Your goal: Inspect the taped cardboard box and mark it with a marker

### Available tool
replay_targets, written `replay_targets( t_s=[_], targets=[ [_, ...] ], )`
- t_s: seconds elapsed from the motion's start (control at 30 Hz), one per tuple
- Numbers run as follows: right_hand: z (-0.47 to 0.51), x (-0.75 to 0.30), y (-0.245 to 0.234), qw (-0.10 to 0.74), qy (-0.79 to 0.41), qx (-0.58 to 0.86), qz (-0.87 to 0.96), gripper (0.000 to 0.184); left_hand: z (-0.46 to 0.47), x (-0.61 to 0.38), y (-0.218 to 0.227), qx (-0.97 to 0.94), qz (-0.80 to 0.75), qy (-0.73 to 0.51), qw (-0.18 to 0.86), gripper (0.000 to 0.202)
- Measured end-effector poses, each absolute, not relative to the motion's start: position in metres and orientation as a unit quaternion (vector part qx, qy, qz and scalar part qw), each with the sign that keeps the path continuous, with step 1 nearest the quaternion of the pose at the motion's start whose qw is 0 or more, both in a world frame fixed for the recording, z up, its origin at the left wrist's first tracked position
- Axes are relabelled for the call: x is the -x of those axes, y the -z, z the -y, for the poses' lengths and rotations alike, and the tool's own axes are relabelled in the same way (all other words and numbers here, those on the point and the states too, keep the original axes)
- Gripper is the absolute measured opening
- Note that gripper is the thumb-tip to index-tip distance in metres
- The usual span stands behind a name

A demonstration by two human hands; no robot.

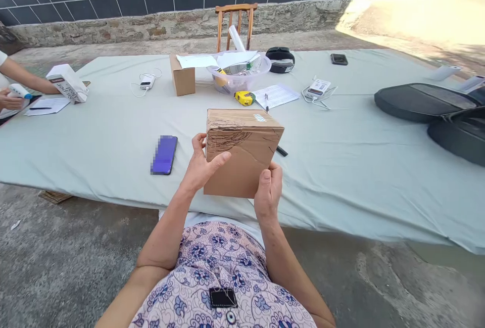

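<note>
I hold a brown cardboard box [242, 148] up in front of me, above the near edge of a pale green cloth [341, 166]. Scribbled pen marks and a small white sticker show on the box. My left hand [202, 164] grips its left side, thumb across the front face. My right hand [268, 191] holds the lower right corner, thumb on the front. A black pen [281, 151] lies on the cloth just behind the box. A phone with a purple screen [164, 154] lies to the left of my left hand.
Farther back lie a yellow tape measure [244, 97], a clear bowl of items [238, 73], a small open carton [182, 78], papers, chargers and a wooden chair [235, 22]. Black bags [428, 103] sit at right. Another person's hands [13, 96] work at far left.
</note>
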State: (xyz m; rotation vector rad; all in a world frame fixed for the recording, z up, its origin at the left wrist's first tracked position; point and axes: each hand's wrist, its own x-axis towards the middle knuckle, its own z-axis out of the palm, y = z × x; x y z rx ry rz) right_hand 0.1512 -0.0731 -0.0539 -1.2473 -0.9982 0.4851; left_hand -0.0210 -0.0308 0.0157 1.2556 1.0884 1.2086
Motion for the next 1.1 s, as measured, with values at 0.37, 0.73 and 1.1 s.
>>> replay_targets(
  t_s=[0.37, 0.73, 1.1],
  targets=[
    [0.075, -0.166, 0.041, 0.678, -0.323, 0.464, 0.470, 0.070, 0.009, 0.029, 0.004, -0.390, -0.367, -0.615, 0.579, 0.075],
    [0.056, -0.179, 0.060, 0.697, -0.327, 0.487, 0.412, 0.112, 0.016, -0.002, 0.015, -0.312, -0.350, -0.645, 0.603, 0.074],
    [0.063, -0.227, 0.048, 0.711, -0.278, 0.484, 0.427, 0.105, 0.003, 0.039, 0.006, -0.396, -0.425, -0.605, 0.545, 0.089]
  ],
)
